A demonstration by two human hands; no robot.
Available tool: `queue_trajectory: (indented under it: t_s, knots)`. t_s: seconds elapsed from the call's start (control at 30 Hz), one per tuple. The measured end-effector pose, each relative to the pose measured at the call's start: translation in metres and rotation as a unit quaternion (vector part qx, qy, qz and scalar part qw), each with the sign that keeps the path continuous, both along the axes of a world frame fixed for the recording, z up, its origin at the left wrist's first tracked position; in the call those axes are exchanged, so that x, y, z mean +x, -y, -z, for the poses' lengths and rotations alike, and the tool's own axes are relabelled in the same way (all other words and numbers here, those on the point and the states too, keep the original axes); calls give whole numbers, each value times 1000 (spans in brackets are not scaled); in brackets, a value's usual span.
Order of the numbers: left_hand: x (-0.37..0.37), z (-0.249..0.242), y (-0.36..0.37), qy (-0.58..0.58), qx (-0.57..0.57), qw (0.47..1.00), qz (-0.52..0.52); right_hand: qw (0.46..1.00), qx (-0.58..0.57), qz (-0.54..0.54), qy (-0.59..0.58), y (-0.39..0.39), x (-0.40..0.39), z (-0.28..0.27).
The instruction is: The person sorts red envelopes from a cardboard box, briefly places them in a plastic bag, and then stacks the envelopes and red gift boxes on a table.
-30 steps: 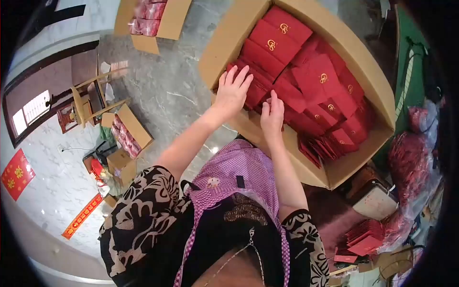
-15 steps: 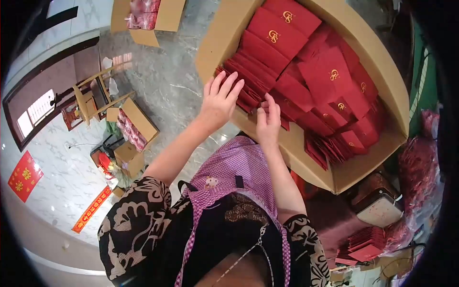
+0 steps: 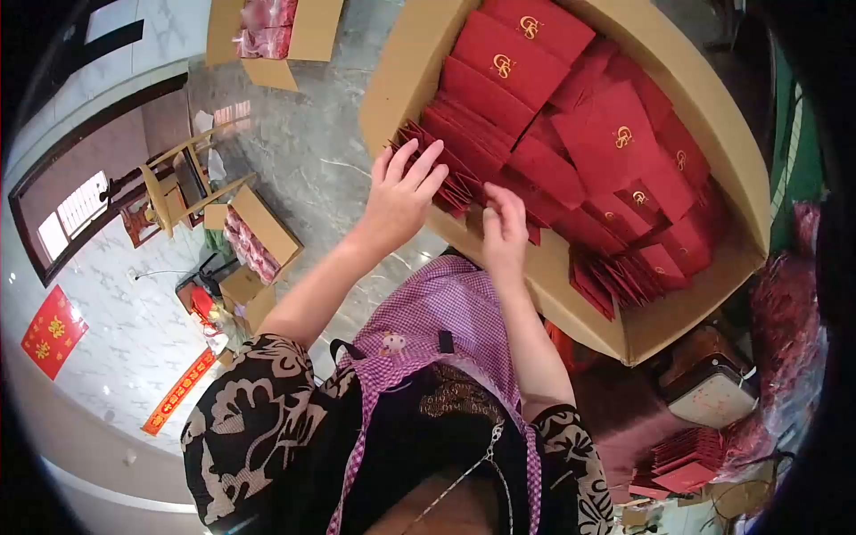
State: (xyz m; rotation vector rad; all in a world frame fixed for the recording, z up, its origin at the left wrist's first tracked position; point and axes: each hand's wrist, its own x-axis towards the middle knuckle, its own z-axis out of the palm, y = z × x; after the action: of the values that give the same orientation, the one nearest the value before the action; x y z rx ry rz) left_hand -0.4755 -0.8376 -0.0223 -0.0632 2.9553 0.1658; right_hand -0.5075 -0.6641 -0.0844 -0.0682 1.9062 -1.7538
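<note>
A large cardboard box (image 3: 664, 330) holds many red envelopes (image 3: 615, 134) with gold lettering, some in rows and others lying loosely over each other. At the box's near left corner, my left hand (image 3: 403, 192) rests its spread fingers on a small bunch of red envelopes (image 3: 456, 189), which stand on edge and fan apart a little. My right hand (image 3: 506, 227) is just right of that bunch, over the near side of the box, its fingers curled close together. Whether its fingertips grip an envelope is hidden.
Open boxes with wrapped pink-red packs stand on the floor at the upper left (image 3: 312, 31) and left (image 3: 281, 236). A wooden chair (image 3: 160, 201) is beyond. More red envelopes (image 3: 687, 459) and plastic-wrapped goods (image 3: 785, 330) lie at the right.
The bunch of envelopes under my left hand has moved slightly left, away from the row behind it, and fanned out. My right hand has drawn back a little from it.
</note>
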Motion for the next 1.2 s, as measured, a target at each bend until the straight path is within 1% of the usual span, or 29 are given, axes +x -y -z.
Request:
queue_trajectory:
  t_s: [0.03,0.13,0.3,0.4,0.47,0.5,0.57,0.63,0.7,0.8,1.03,1.1,1.2]
  knots:
    - [-1,1,-1,6,-6,1000,4,999,-18,22,31,0,0,10]
    - [-4,1,-2,20,-12,1000,15,994,5,57,89,2,-8,27]
    - [-3,-2,-3,38,11,998,41,994,8,71,87,3,-16,38]
    - [1,-4,-6,27,23,999,40,992,23,50,114,4,-17,37]
    - [1,-10,-8,60,18,997,46,994,23,58,91,7,-15,40]
    - [2,-10,-8,61,17,997,47,996,33,42,73,8,-14,42]
    - [6,-8,-6,62,16,997,41,997,31,43,60,13,-9,41]
    - [6,-8,-7,62,15,997,39,997,28,29,69,11,-7,36]
    - [6,-8,-7,61,15,997,36,999,41,3,6,11,-4,38]
    - [6,-6,-6,45,16,998,34,997,66,-26,16,10,-2,29]
    - [4,-5,-7,31,13,999,30,998,57,-33,0,9,7,27]
    - [4,-5,-8,33,8,999,33,996,76,-35,-23,8,9,27]
    - [5,-4,-7,38,6,999,35,997,67,-36,-10,6,9,23]
